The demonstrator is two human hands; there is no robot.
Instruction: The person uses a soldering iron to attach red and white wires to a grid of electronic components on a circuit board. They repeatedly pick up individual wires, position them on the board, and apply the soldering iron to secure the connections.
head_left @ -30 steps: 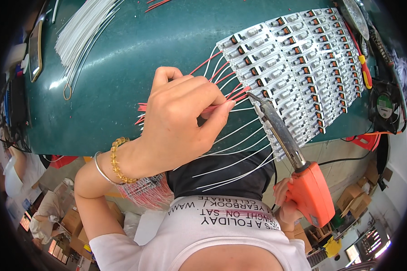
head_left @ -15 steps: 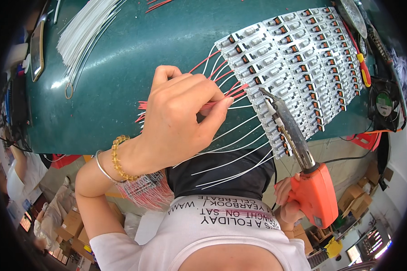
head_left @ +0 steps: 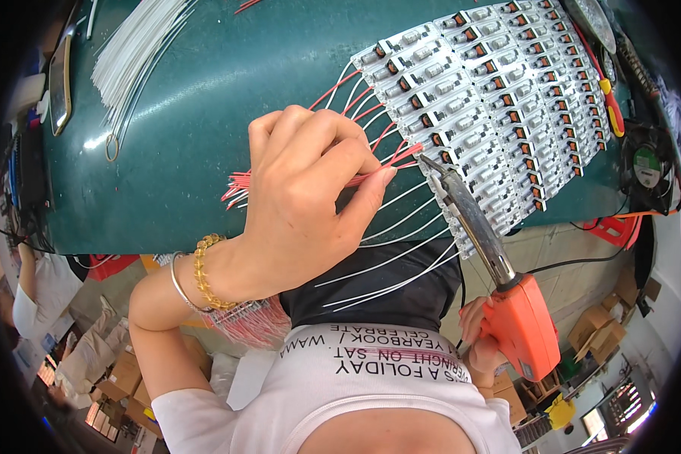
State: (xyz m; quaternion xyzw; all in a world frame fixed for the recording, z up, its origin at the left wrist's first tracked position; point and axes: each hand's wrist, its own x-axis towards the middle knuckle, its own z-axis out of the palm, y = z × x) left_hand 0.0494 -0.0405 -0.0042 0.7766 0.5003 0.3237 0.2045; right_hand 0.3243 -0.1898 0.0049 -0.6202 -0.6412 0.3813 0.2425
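Observation:
My left hand (head_left: 299,193) pinches a bundle of thin red wires (head_left: 238,183) between thumb and fingers. Their front ends reach the left edge of a panel of small silvery circuit boards (head_left: 469,98). Several white wires (head_left: 371,278) and red ones run from that edge, some of them behind my left hand. In my right hand (head_left: 478,333) is an orange-handled soldering gun (head_left: 526,325), its fingers wrapped round the grip. The gun's dark tip is at the panel's left edge, beside the red wire ends; whether they touch, I cannot tell.
A fan of loose white wires (head_left: 132,64) lies at the far left of the green table (head_left: 197,98), near a phone-like object (head_left: 62,83). To the right are a red-and-yellow screwdriver (head_left: 613,110) and a black fan (head_left: 647,166). The gun's black cord (head_left: 575,262) trails rightward.
The soldering gun's tip has moved a little left and down, close to the red wire ends. The panel and left-side wires have shifted slightly in view. My left hand keeps its pinch.

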